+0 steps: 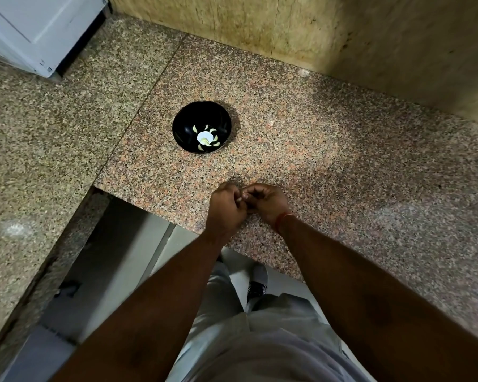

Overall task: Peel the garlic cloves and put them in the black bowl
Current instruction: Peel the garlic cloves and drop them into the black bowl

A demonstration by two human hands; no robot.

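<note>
Fingers of my left hand and right hand curl tight together, knuckles meeting, pinching a small pale garlic clove between them just above the speckled pink-brown granite bench. Both forearms reach forward over its near edge. Farther back sits the round black bowl, peeled pale cloves lying in its bottom.

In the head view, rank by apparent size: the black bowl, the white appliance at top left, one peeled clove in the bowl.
1. White appliance, cut off by the frame
2. Black bowl
3. Peeled clove

The appliance is farther away, so the order is safe.
</note>
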